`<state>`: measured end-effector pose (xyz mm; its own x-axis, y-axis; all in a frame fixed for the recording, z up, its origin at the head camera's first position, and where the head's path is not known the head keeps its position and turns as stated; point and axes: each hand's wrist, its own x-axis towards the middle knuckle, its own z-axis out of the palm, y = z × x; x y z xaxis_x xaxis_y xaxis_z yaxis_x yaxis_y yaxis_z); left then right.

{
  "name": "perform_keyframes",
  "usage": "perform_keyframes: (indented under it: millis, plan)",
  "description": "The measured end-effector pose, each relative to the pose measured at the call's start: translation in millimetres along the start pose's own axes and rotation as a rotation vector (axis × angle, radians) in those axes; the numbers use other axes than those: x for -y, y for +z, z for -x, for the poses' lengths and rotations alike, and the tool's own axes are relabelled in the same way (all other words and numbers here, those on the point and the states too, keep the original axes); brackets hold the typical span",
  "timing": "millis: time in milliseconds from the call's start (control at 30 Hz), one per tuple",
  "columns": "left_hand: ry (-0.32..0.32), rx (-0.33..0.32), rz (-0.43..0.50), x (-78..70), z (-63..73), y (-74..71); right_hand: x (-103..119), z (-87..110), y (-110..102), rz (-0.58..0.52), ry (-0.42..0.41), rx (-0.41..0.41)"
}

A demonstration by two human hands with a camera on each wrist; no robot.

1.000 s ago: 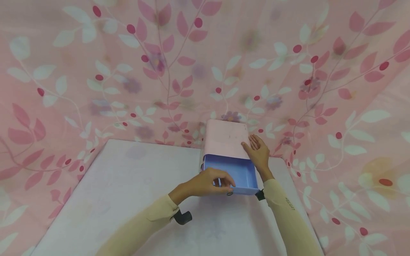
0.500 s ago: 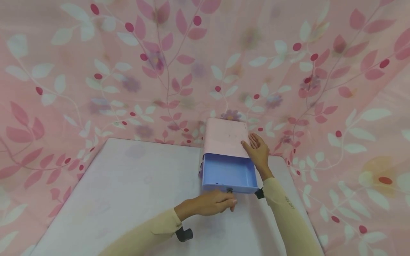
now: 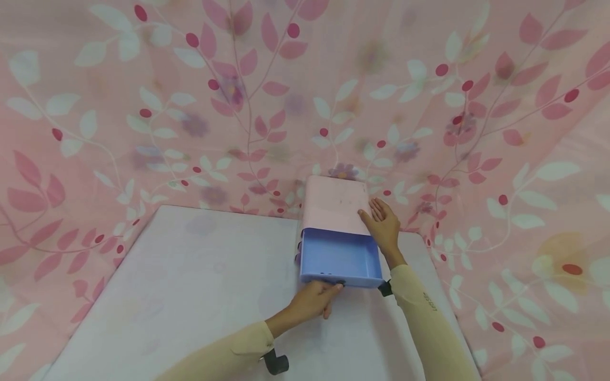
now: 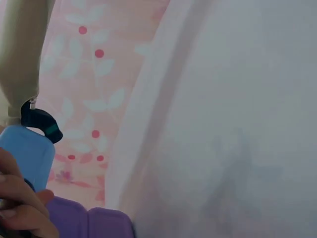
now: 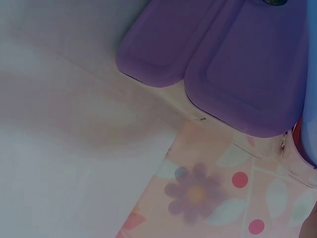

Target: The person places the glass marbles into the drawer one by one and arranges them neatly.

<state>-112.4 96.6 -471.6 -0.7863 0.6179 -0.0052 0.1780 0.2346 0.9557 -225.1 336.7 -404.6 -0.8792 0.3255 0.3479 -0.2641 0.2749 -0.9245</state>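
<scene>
A small pink drawer cabinet (image 3: 335,206) stands at the back of the white table, its blue top drawer (image 3: 340,256) pulled out toward me. My left hand (image 3: 310,302) is at the drawer's front with thumb and finger at the dark knob (image 3: 341,284); in the left wrist view its curled fingers (image 4: 22,198) partly hide that knob. My right hand (image 3: 385,227) rests along the cabinet's right side, thumb over the top edge, fingers straight. Tiny dark spots near the drawer's front inner edge are too small to identify. Purple lower drawers (image 5: 247,69) show in the right wrist view.
The white tabletop (image 3: 205,296) spreads left and in front of the cabinet. Pink flowered cloth (image 3: 248,106) hangs behind the table and along both sides. Dark wrist mounts (image 3: 276,362) stick out from the sleeves.
My left hand has left the drawer's inside, dropped below its front edge, then come up to the knob. The right hand and the cabinet stay in place, and the drawer remains out.
</scene>
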Motion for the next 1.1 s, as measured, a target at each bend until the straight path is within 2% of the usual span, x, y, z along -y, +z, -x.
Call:
perform_keyframes:
  millis: [100, 267, 400, 500, 633, 700, 867, 1100]
  plan:
    - [-0.034, -0.046, 0.086, 3.2, -1.1, 8.1, -2, -0.4, 0, 0.008, -0.008, -0.001]
    - [0.007, -0.082, 0.296, 8.3, -2.1, 18.4, 20, 7.6, -1, -0.010, 0.007, 0.012]
    - [-0.004, -0.153, 0.379, 11.3, -3.3, 24.0, 23, 9.4, 0, -0.019, 0.001, 0.017]
    - [-0.080, -0.195, 0.504, 9.0, -5.0, 28.4, 24, 8.9, -1, -0.022, -0.003, 0.026]
    - [-0.238, -0.158, 0.760, 5.6, -5.3, 31.9, 24, 8.3, -1, -0.014, 0.001, 0.027]
    - [-0.288, -0.130, 0.825, 6.6, -4.4, 32.1, 24, 8.4, -1, -0.011, 0.007, 0.027]
    - [-0.269, -0.113, 0.799, 10.8, -3.3, 32.0, 21, 6.2, -2, -0.030, 0.001, 0.027]
    - [-0.216, -0.082, 0.725, 7.4, -4.5, 33.9, -5, -2.3, -1, -0.026, -0.004, 0.002]
